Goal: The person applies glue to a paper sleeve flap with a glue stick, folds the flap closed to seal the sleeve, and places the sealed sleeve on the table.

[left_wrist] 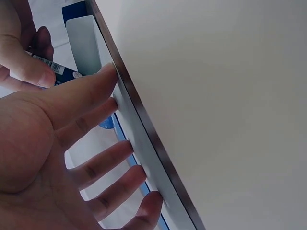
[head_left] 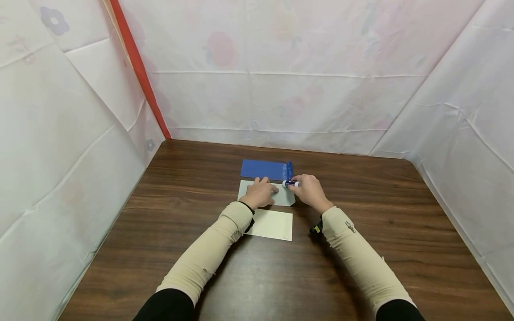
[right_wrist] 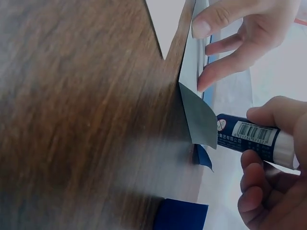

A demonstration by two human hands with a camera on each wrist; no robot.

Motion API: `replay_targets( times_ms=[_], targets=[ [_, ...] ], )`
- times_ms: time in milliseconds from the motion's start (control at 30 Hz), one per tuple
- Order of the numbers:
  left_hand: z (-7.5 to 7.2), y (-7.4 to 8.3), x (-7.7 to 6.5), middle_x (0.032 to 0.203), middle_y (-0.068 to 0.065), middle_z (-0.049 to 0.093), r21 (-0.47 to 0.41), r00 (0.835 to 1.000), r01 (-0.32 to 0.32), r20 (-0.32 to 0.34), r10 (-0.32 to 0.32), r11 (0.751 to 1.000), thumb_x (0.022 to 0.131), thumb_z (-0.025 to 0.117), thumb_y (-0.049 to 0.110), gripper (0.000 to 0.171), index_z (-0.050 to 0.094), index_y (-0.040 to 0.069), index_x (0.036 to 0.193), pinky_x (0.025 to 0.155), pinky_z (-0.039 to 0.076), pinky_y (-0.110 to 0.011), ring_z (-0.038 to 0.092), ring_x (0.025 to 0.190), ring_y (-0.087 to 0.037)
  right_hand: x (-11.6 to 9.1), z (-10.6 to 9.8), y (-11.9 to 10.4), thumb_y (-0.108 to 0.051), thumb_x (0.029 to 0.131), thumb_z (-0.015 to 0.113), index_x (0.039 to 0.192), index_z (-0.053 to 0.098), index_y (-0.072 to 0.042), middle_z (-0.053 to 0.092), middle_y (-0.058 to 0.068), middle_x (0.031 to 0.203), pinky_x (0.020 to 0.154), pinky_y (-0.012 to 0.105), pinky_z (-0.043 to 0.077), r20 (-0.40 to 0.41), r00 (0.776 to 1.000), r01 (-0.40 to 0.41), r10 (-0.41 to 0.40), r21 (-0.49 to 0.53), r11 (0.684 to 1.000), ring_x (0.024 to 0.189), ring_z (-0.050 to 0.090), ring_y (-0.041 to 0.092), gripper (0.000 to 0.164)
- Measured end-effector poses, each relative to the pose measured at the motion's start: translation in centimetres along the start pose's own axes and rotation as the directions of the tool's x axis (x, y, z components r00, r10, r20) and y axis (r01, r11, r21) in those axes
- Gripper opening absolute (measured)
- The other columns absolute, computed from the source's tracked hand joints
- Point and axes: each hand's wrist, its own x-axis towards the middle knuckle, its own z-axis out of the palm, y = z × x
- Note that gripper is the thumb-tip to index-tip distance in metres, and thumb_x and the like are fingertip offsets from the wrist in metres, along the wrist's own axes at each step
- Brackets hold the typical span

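Observation:
A pale grey sheet lies on the table, with a blue sheet or panel along its far side. My left hand presses on the pale sheet with its fingers spread, as the left wrist view also shows. The right hand grips a glue stick with a dark blue barcoded label, between thumb and fingers. Its far end meets the raised grey flap at the sheet's right side; the flap hides the tip in the right wrist view. A narrow blue flap stands up at the blue panel's right edge.
A cream envelope lies nearer to me, partly under my left wrist. The brown wooden table is bordered by white printed cloth at the back and both sides. A red strip runs up the back left corner.

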Motion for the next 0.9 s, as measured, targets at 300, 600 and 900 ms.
replay_targets(
  times_ms=[300, 600, 900],
  targets=[
    [-0.1, 0.1, -0.2, 0.13, -0.008, 0.048, -0.013, 1.0, 0.008, -0.001, -0.008, 1.0, 0.092, 0.068, 0.028, 0.043, 0.061, 0.024, 0.134, 0.095, 0.044, -0.051, 0.04, 0.113, -0.027, -0.7, -0.5, -0.3, -0.023, 0.089, 0.07, 0.108, 0.073, 0.0, 0.072, 0.012, 0.087, 0.049, 0.024, 0.033, 0.045, 0.995, 0.092, -0.09, -0.064, 0.994, 0.053, 0.043, 0.011, 0.029],
    [0.1, 0.0, 0.1, 0.131, -0.008, 0.048, 0.002, 1.0, 0.006, -0.008, -0.006, 1.0, 0.092, 0.069, 0.029, 0.043, 0.061, 0.026, 0.134, 0.097, 0.043, -0.054, 0.04, 0.115, -0.027, -2.0, -0.8, -0.6, -0.024, 0.088, 0.07, 0.109, 0.073, 0.001, 0.073, 0.013, 0.092, 0.055, 0.025, 0.036, 0.079, 0.991, 0.118, -0.112, -0.083, 0.99, 0.059, 0.047, 0.013, 0.032],
    [0.1, 0.0, 0.1, 0.13, -0.008, 0.048, 0.004, 1.0, 0.007, -0.009, -0.007, 1.0, 0.091, 0.069, 0.03, 0.044, 0.061, 0.027, 0.134, 0.098, 0.043, -0.054, 0.04, 0.114, -0.027, -3.5, -0.9, -0.8, -0.023, 0.087, 0.07, 0.107, 0.074, 0.0, 0.074, 0.016, 0.1, 0.064, 0.032, 0.047, 0.073, 0.989, 0.13, -0.126, -0.059, 0.99, 0.068, 0.058, 0.015, 0.031]
  ],
)
